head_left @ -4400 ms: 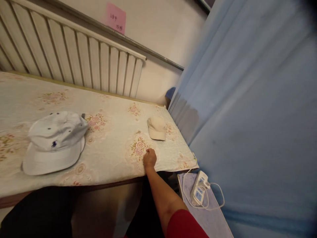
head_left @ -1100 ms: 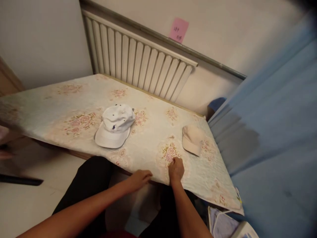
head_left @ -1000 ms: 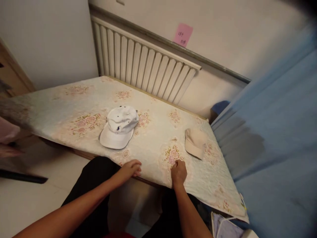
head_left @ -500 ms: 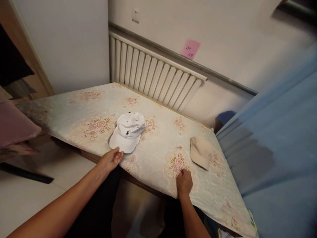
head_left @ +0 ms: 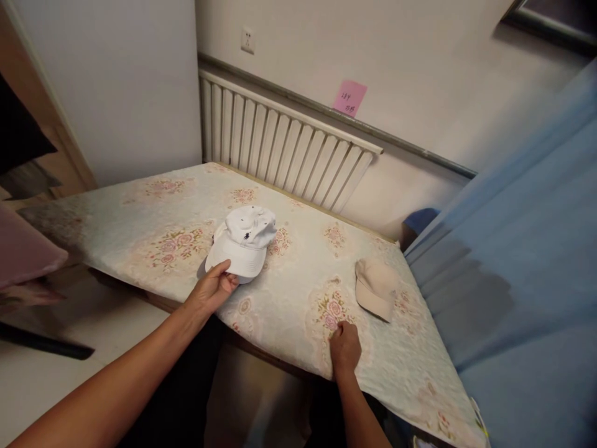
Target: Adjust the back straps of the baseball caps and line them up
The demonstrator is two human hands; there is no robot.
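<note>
A white baseball cap (head_left: 249, 233) with a small dark logo is tilted up at its brim, over the flowered cover on the left of centre. My left hand (head_left: 217, 286) pinches the front of that brim between thumb and fingers. Closed into a loose fist, my right hand (head_left: 345, 350) rests on the flowered cover near its front edge; whether anything is inside it is hidden. To the right of this fist, not touched by it, lies a beige baseball cap (head_left: 375, 288), its brim toward me.
The surface under the flowered cover (head_left: 289, 311) reaches back to a white radiator (head_left: 280, 140). A blue curtain (head_left: 527, 267) hangs along the right side. A pink note (head_left: 349, 98) is on the wall. Pink fabric (head_left: 35, 252) stands at the left.
My left hand has raised the white cap's brim a little off the cover. My right hand has stayed nearly in place, and the view has shifted slightly.
</note>
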